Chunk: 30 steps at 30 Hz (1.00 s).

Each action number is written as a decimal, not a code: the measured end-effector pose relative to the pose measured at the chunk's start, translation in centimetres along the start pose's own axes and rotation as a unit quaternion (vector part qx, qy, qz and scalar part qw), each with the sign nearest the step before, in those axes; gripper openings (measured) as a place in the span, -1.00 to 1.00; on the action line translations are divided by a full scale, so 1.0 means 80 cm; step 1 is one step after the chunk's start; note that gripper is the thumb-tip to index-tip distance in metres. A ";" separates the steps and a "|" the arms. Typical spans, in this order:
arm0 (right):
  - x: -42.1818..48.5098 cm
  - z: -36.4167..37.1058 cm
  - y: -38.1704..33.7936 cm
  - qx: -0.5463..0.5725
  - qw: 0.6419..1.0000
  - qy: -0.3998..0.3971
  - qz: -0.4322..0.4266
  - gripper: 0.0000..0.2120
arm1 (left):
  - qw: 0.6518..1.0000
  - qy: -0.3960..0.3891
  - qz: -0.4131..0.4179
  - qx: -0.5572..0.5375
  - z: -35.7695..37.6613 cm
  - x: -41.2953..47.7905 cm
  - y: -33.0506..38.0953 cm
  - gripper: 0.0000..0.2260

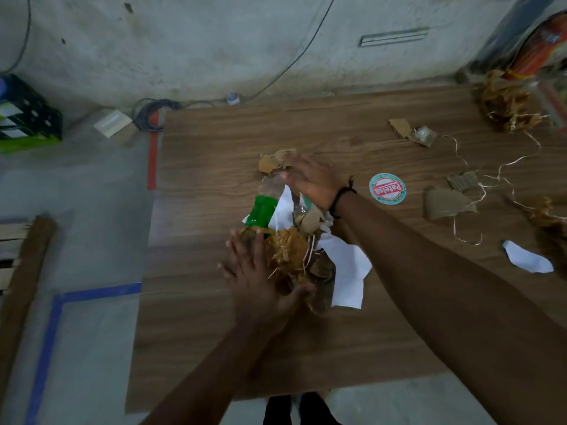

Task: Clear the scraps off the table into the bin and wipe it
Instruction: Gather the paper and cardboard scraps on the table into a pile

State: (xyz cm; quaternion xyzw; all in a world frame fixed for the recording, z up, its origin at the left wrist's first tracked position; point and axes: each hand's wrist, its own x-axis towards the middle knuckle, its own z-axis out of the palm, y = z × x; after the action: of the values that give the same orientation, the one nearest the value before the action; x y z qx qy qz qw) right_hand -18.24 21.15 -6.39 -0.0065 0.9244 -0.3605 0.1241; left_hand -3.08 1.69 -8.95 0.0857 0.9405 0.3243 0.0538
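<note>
Both hands lie wide and flat, left hand (pixel 260 283) and right hand (pixel 310 182) bracketing the scrap pile (pixel 294 240) mid-desk (pixel 214 332), seemingly to corral it. More scraps (pixel 448 204) lie rightward; no bin shows.

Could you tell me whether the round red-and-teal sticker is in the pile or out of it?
Out: the round sticker lies alone, flat on the table, right of the right hand.
</note>
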 end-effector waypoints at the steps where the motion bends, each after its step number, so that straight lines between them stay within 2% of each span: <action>1: 0.000 0.005 -0.006 0.013 0.999 -0.032 -0.014 -0.42 | 1.000 0.017 -0.019 -0.014 0.005 0.007 0.007 -0.02; 4: -0.020 0.010 -0.012 0.055 0.994 -0.089 -0.026 -0.50 | 0.994 0.064 -0.066 -0.057 0.013 0.031 0.019 -0.25; 7: -0.064 0.014 0.000 0.158 0.984 -0.083 -0.009 -0.56 | 0.991 0.088 -0.070 -0.066 0.014 0.051 0.023 -0.44; 9: -0.091 0.023 0.012 0.157 0.986 -0.058 -0.020 -0.50 | 0.991 0.082 -0.060 -0.090 0.016 0.064 0.023 -0.44; 11: -0.105 0.040 0.019 0.098 0.995 -0.011 -0.030 -0.37 | 0.987 0.064 -0.053 -0.140 0.019 0.072 0.027 -0.38; 13: -0.105 0.061 0.015 0.054 0.996 0.059 -0.028 -0.34 | 0.979 0.061 -0.045 -0.187 0.021 0.076 0.034 -0.40; 16: -0.095 0.088 0.001 0.009 0.983 0.182 -0.018 -0.41 | 0.971 0.084 -0.004 -0.225 0.020 0.081 0.036 -0.64; 18: -0.086 0.099 0.001 -0.008 0.962 0.271 -0.016 -0.50 | 0.941 0.081 -0.001 -0.328 0.020 0.084 0.037 -0.69; 20: -0.082 0.103 0.001 -0.035 0.948 0.315 -0.009 -0.57 | 0.916 0.082 -0.014 -0.393 0.024 0.086 0.042 -0.70; 21: -0.080 0.103 0.001 -0.051 0.945 0.323 -0.001 -0.58 | 0.919 0.088 -0.025 -0.383 0.027 0.087 0.044 -0.69; 23: -0.075 0.099 -0.002 -0.074 0.944 0.322 0.008 -0.60 | 0.949 0.105 -0.029 -0.294 0.034 0.091 0.047 -0.63; 25: -0.067 0.094 -0.002 -0.071 0.948 0.311 0.002 -0.59 | 0.976 0.100 0.005 -0.193 0.036 0.098 0.047 -0.57; 26: -0.063 0.089 -0.003 -0.056 0.949 0.309 0.001 -0.56 | 0.979 0.090 0.017 -0.183 0.034 0.102 0.047 -0.55; 28: -0.060 0.080 -0.007 0.025 0.958 0.283 0.019 -0.50 | 0.975 0.075 0.036 -0.206 0.029 0.104 0.046 -0.51; 30: -0.058 0.074 -0.007 0.177 0.954 0.236 0.056 -0.49 | 0.976 0.081 0.057 -0.192 0.028 0.106 0.046 -0.45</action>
State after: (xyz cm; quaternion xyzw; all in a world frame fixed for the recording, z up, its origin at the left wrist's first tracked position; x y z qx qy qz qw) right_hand -12.41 17.28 -9.17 0.1526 0.8478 -0.5018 -0.0785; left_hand -10.56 7.56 -8.84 0.1004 0.8556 0.5071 -0.0258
